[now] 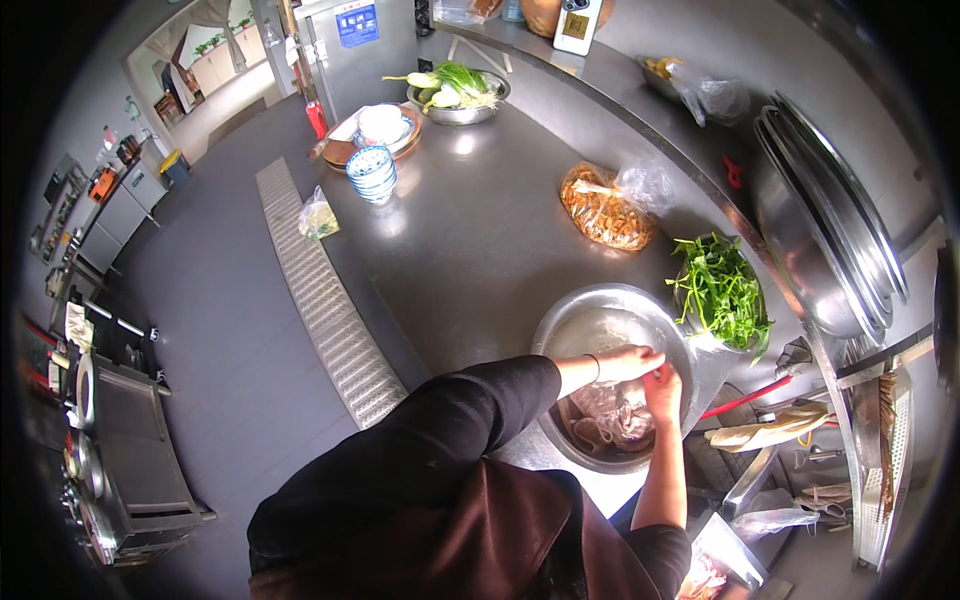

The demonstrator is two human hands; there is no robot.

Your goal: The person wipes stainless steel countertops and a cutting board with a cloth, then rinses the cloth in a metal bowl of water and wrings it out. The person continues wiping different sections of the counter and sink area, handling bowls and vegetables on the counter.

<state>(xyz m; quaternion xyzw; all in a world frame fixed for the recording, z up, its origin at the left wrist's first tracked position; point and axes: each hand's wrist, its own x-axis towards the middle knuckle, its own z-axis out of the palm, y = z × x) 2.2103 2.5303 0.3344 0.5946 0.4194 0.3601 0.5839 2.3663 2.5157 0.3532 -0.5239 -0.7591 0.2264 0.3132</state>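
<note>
My left hand (pixel 628 364), with a dark band at the wrist, reaches in from the left over a large steel basin (pixel 553 330). Beside it is my right hand (pixel 663 391), raised near the basin's right side. The fingertips of both hands meet above the basin. Whether a small thing is pinched between them is too small to tell. In the bottom of the basin lies a pinkish-grey, wet mass that looks like raw meat (pixel 619 412), with a pale strip at its lower left. Whitish liquid or foam shows at the far side of the basin.
A bowl of leafy greens (pixel 718 289) stands right of the basin. Beyond it lies a knotted plastic bag of orange-brown food (pixel 606 206). Stacked blue-and-white bowls (pixel 372 174), a small bag (pixel 319 216) and a vegetable bowl (pixel 459 115) sit farther off. Large steel basins (pixel 817 232) lean at right.
</note>
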